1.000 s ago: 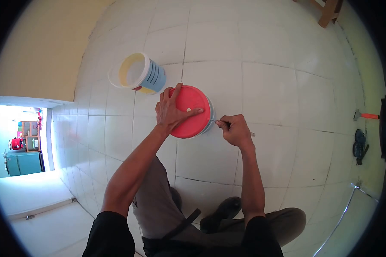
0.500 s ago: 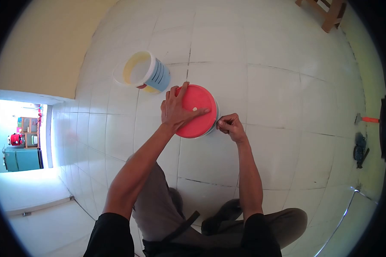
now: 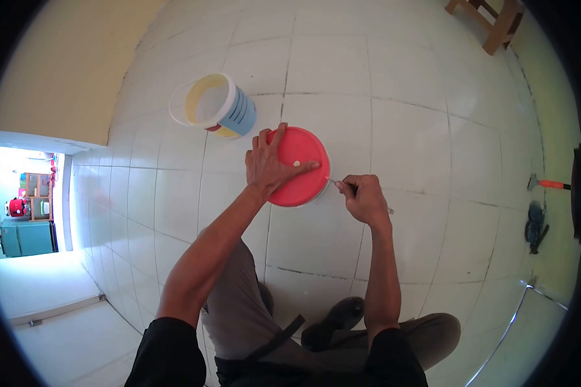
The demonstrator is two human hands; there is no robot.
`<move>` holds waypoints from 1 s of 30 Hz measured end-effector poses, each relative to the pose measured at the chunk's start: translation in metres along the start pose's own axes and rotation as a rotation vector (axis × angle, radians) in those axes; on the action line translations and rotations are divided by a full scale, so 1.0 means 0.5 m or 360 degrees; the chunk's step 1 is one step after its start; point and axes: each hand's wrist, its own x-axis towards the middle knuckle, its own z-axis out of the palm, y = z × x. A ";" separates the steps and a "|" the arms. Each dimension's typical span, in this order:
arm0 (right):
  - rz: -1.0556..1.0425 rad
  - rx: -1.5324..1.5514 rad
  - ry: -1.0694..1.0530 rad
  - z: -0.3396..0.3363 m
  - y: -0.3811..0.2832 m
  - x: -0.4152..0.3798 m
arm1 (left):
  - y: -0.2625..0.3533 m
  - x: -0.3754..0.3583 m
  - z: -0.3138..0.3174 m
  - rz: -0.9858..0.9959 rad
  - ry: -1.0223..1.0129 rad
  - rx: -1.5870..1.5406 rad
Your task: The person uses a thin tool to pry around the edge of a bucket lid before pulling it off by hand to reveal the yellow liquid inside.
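Note:
A round red lid (image 3: 303, 143) sits on a pail, of which only a thin pale edge (image 3: 315, 197) shows below it. My left hand (image 3: 266, 168) lies spread across the lid, its thumb stretched toward the middle and its fingertips at the far rim. Beside the lid's right side, my right hand (image 3: 366, 198) is closed around a thin metal tool (image 3: 332, 182). The tool's tip touches the lid's edge, and its other end (image 3: 390, 210) sticks out behind the hand. Its exact kind is hidden by my fingers.
An open white and blue bucket (image 3: 239, 115) with yellowish paint inside stands up and left of the lid. On the right lie an orange-handled tool (image 3: 551, 184) and a dark object (image 3: 534, 226). A wooden stool (image 3: 497, 29) stands at the top right, on white floor tiles (image 3: 407, 148).
My right hand has moved slightly right, away from the lid's side, and the metal tool now shows between its fingers and the lid. My left hand stays on the lid.

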 end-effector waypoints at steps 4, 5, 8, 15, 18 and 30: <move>0.0031 -0.0101 0.0037 -0.001 -0.014 -0.005 | -0.005 -0.009 0.004 0.0017 0.0022 0.0004; 0.0038 -0.0085 0.0035 0.003 -0.004 -0.005 | -0.006 -0.013 0.002 0.0006 -0.0002 0.0005; -0.0209 0.0572 -0.0036 0.045 0.093 0.021 | -0.002 -0.010 -0.001 0.0002 -0.0017 -0.0001; -0.0038 0.1594 -0.0632 0.107 0.176 0.084 | -0.005 0.005 0.003 0.0039 0.0050 0.0016; 0.0014 0.1392 -0.0651 0.072 0.161 0.075 | 0.003 -0.009 0.004 -0.0002 0.0016 0.0049; 0.0036 -0.0474 -0.0113 -0.017 -0.055 0.012 | -0.002 -0.015 0.002 0.0009 0.0005 0.0010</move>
